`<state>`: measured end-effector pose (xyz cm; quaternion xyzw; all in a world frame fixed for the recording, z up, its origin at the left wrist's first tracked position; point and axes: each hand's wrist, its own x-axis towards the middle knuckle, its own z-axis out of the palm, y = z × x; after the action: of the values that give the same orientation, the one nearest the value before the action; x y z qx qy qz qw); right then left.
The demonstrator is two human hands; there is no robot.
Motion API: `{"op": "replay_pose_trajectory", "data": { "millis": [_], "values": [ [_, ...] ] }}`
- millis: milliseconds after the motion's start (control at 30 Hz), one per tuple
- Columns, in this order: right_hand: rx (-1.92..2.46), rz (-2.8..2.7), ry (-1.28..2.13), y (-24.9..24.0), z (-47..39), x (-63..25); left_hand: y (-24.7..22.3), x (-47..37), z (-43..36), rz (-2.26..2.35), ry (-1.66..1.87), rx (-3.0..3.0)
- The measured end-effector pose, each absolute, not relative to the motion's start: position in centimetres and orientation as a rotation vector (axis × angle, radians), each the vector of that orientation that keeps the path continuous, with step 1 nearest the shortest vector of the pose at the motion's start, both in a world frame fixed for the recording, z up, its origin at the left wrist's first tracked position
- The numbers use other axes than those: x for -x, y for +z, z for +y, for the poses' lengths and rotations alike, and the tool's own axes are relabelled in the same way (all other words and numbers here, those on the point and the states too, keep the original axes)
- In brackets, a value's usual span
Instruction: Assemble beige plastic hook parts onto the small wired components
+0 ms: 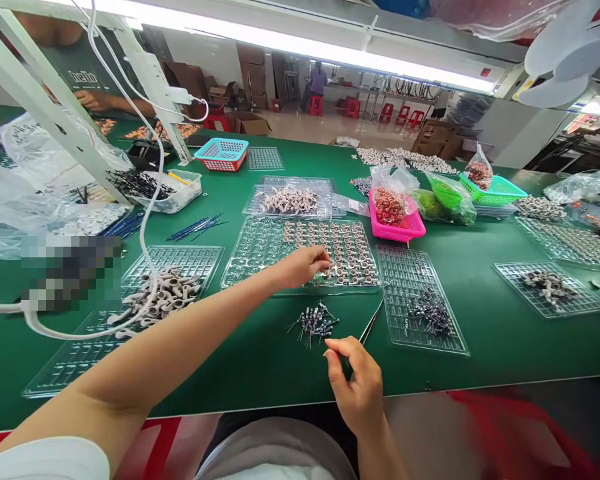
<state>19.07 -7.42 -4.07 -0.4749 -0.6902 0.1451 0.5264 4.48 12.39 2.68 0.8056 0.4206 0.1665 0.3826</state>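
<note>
My left hand [305, 265] reaches over the front of a clear plastic tray [250, 257], its fingers pinched together at the row of small round pale-rimmed parts [350, 248]. What is between those fingertips, if anything, is hidden. My right hand [357, 380] is nearer the table's front edge, thumb and index curled toward each other. Metal tweezers [371, 323] stick out from behind its fingers, tucked in the grip. Just left of it lies a loose pile of small dark components with thin wire leads [316, 321].
Pale tube-ended parts [167, 293] heap on a left tray; more [290, 200] lie on stacked trays behind. Wired components [433, 312] rest on a right tray [397, 300]. A pink basket [397, 230] stands behind. A white cable [147, 233] hangs at left. A co-worker's hand [93, 100] is beyond.
</note>
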Motion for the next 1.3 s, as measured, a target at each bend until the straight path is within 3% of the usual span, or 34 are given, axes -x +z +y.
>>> {"op": "replay_pose_trajectory", "data": {
  "millis": [300, 533, 767, 1000, 1300],
  "values": [
    [1.368, -1.89, 0.33, -3.0, -7.1, -23.1, 3.6, 0.5, 4.2, 0.944, 0.522, -1.49],
    [1.429, -1.977, 0.203, -2.8, -6.0, -24.2, 1.4, 0.4, 2.7, 0.926, 0.574, -1.226],
    [1.519, -2.109, 0.074, -2.3, -3.7, -22.2, -0.5, 0.8, 2.7, 0.896, 0.563, -1.256],
    [1.575, -2.184, 0.152, -2.4, -2.7, -21.7, -0.1, 0.6, 2.3, 0.946, 0.561, -1.283],
    [1.388, -2.121, 0.052, -1.5, -4.2, -21.6, 0.7, 0.7, 1.7, 0.938, 0.58, -1.422]
  ]
}}
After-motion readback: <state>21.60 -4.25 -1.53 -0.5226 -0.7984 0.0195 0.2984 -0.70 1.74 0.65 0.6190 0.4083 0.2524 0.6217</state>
